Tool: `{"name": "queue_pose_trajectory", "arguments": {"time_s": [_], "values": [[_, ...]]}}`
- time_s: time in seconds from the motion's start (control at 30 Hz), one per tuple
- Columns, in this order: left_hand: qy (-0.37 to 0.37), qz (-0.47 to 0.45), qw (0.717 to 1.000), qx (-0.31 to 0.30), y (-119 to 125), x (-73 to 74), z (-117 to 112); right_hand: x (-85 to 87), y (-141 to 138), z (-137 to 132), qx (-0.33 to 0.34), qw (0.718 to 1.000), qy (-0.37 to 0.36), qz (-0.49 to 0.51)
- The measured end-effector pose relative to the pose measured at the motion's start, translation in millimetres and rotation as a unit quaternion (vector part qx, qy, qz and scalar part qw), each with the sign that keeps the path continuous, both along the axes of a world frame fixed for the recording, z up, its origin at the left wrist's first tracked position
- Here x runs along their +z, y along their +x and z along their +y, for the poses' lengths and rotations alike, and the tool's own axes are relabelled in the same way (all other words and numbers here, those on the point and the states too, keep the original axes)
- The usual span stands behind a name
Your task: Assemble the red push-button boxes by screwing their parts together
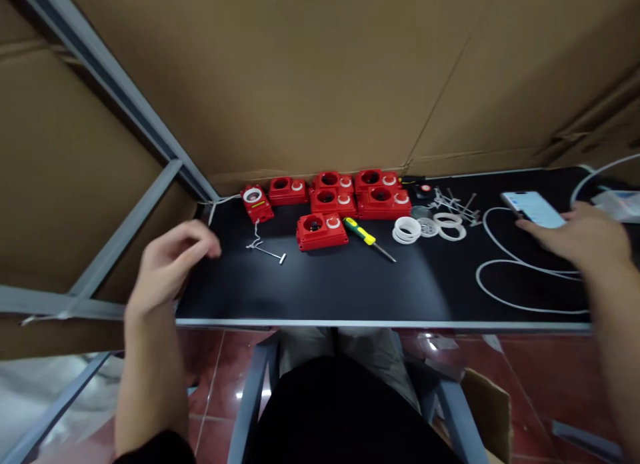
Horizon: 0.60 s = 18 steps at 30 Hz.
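Observation:
On the right, my right hand (590,234) grips a smartphone (535,209) with a lit screen, thumb along its near edge. My left hand (173,261) is raised over the table's left end, fingers curled in and nothing visible in them. Nearest to it lie a metal T-shaped rod (270,252) on a white cord and a red box with a white ring (257,204). Several red housings (327,201) with round openings and knobs stand in the middle; one housing (321,232) sits in front. Beside that lies a yellow-green screwdriver (367,237), its tip toward the front right.
White rings (407,230) and a heap of metal rods (455,205) lie right of the housings. A pale cable (505,304) loops near my right hand. A clear plastic bag (620,204) is at the far right. Cardboard walls (320,77) and a metal frame (107,257) enclose the black table (320,291).

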State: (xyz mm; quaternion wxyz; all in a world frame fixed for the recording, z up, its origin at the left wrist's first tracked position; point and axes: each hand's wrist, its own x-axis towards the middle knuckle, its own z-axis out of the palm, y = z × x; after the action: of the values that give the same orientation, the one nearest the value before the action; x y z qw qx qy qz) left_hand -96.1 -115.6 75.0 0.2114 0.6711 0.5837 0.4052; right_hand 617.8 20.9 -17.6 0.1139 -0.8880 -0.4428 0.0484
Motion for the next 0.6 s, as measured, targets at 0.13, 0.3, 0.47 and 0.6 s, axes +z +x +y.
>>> {"name": "queue_pose_trajectory", "arguments": {"time_s": [0.13,0.3,0.47,0.6], "values": [[-0.086,0.032,0.992,0.091,-4,-24.8,83,18.1,-21,1,0.028,0.995,-0.051,-0.076],[-0.15,0.091,0.976,0.125,2,-65.7,149,57.7,-93,-6,0.23,0.967,0.107,-0.04],[-0.145,0.114,0.977,0.107,-8,-79.0,141,62.1,-183,-6,0.477,0.877,0.012,0.054],[-0.127,0.119,0.984,-0.024,-19,-70.3,118,48.2,-237,1,0.536,0.837,-0.111,0.003]]}}
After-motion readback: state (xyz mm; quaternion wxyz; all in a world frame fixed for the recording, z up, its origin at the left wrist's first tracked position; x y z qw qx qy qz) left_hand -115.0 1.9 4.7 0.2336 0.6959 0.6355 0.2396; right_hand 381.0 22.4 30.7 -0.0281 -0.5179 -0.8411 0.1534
